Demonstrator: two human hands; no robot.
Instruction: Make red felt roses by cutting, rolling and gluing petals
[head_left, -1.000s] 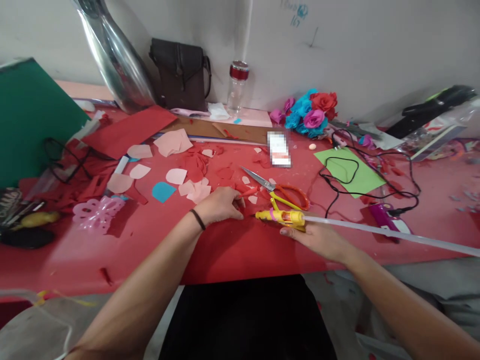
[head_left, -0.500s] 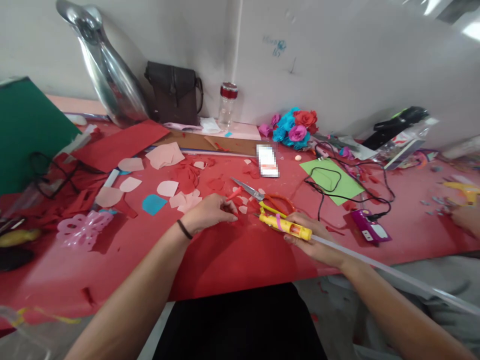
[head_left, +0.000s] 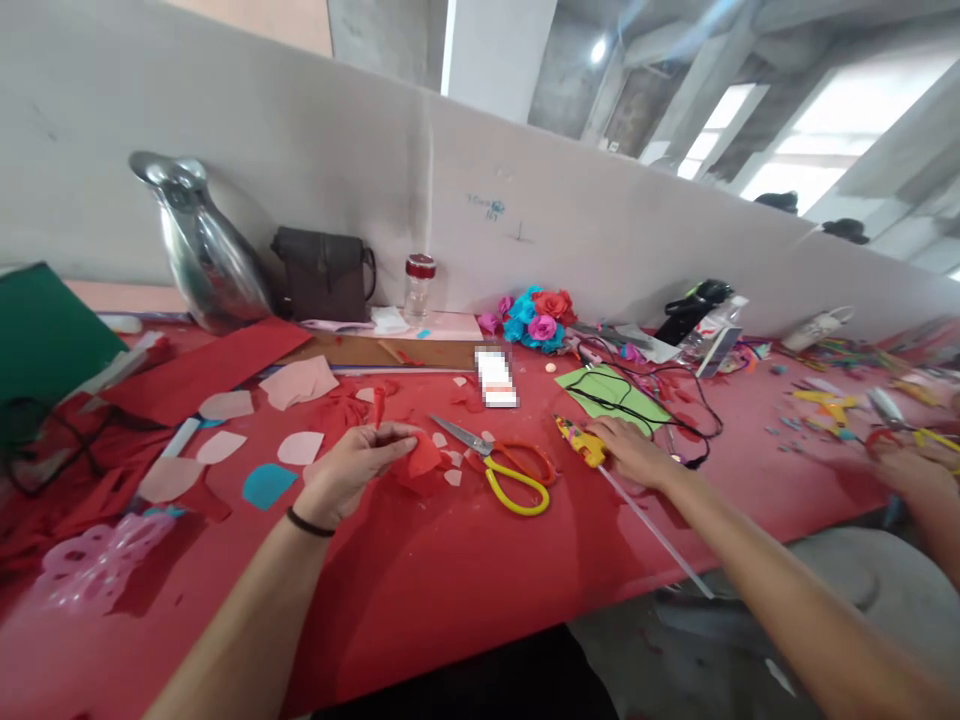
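Head view: left of the scissors, a red petal is edge-pinched by the left hand, probably leaving its face free; beside green paper, the yellow glue gun is gripped by the right hand.

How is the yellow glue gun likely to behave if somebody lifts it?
The glue gun is probably light, since its small body looks plastic. It may be awkward to turn, as the long glue stick juts from its back and would likely swing along. That stick looks slender enough to flex slightly.
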